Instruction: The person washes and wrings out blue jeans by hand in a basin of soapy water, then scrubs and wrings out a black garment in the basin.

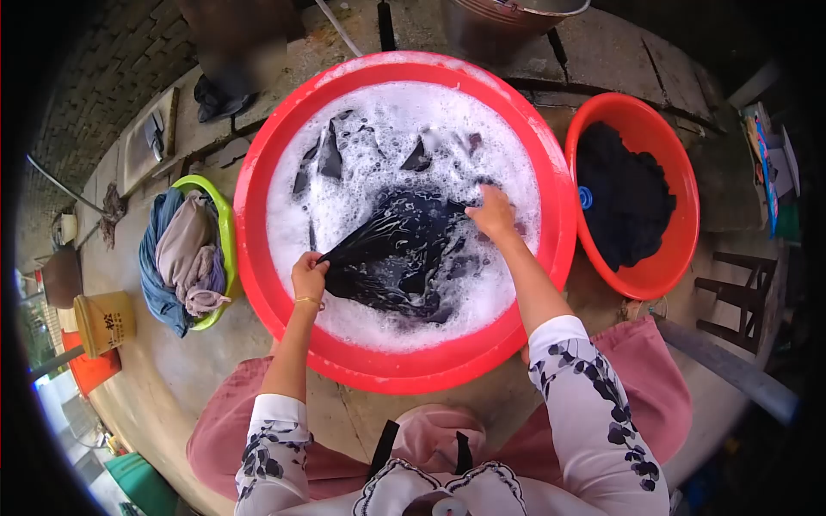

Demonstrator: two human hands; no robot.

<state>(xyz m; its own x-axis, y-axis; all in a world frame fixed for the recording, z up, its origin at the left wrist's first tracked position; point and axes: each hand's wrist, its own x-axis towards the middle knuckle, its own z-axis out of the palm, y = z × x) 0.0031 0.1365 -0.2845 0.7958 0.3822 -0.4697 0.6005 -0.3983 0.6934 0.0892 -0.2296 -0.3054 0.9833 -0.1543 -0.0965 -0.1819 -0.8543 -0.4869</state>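
Note:
A large red basin [406, 378] holds sudsy water with dark cloth in it. My left hand [310, 277] is closed on the left edge of a black garment [387, 258], at the lower left of the foam. Across the water, my right hand [492, 212] grips the garment's upper right side, its fingertips partly hidden by foam. The cloth is stretched between both hands, wet and partly under water. Other dark cloth [330, 155] pokes out of the suds towards the far side.
On the right stands an orange-red basin [686, 206] of dark clothes. A green basin [227, 249] with blue and beige clothes is at the left, near a yellow bucket [106, 322]. A metal bucket [503, 30] stands beyond, and a dark stool [738, 292] at far right.

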